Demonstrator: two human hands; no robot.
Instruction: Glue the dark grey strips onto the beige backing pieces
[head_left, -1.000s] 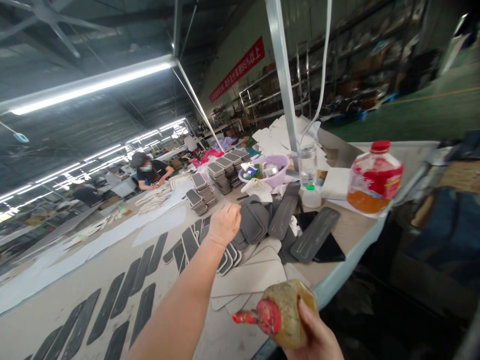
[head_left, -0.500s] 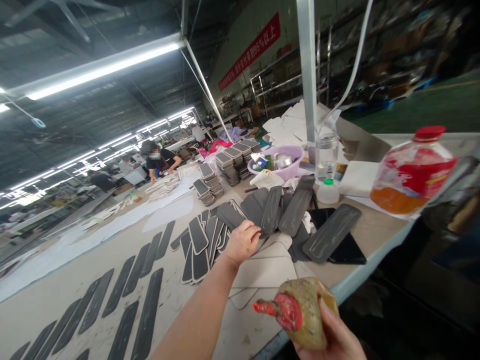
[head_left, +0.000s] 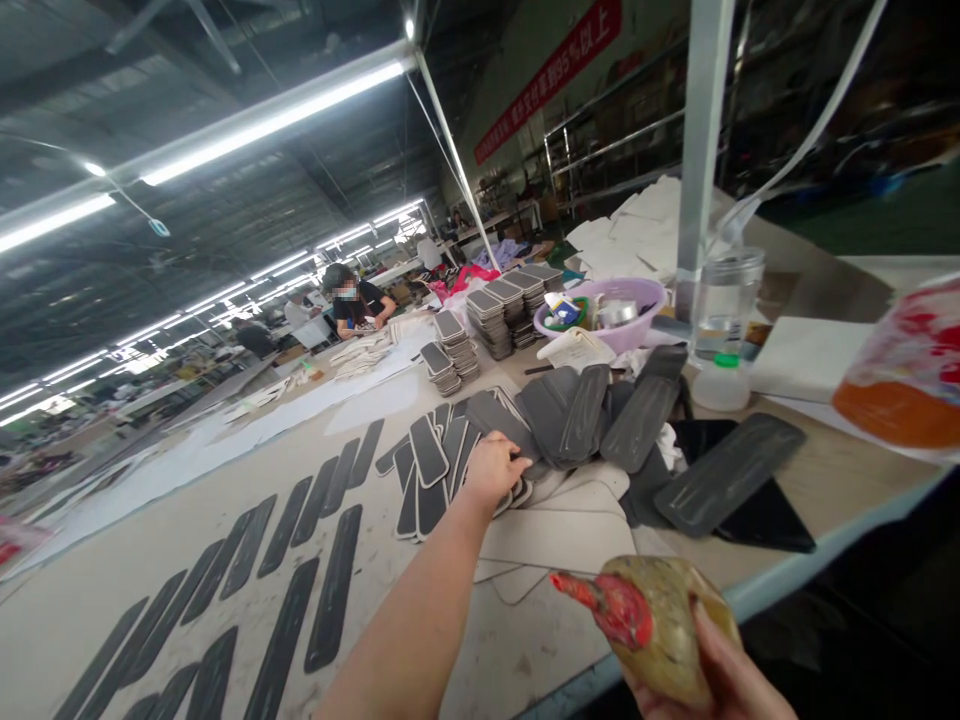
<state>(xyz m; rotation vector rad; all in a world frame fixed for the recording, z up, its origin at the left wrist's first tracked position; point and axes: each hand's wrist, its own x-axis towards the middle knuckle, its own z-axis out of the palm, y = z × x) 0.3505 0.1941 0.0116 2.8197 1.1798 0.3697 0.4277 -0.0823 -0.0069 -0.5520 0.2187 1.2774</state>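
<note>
My left hand reaches over a loose heap of dark grey rounded strips with pale edges. Its fingers are curled down against the heap, and what they pinch is hidden. In my right hand is a yellowish, stained squeeze bottle, lying tilted with its red-wrapped nozzle pointing left. It hovers over the table's near edge. Wider dark pieces with streaky surfaces overlap just right of my left hand. Pale flat sheets lie below its fingers.
Dark strips lie in slanting rows on the left of the table. Behind the heap stand stacked pieces and a purple basin. A metal post, clear jar and red-orange jug stand right. A co-worker works farther back.
The view has swung left, so the scene sits farther right. My left hand has shifted left across the heap, away from the wider dark pieces. My right hand still holds the squeeze bottle.
</note>
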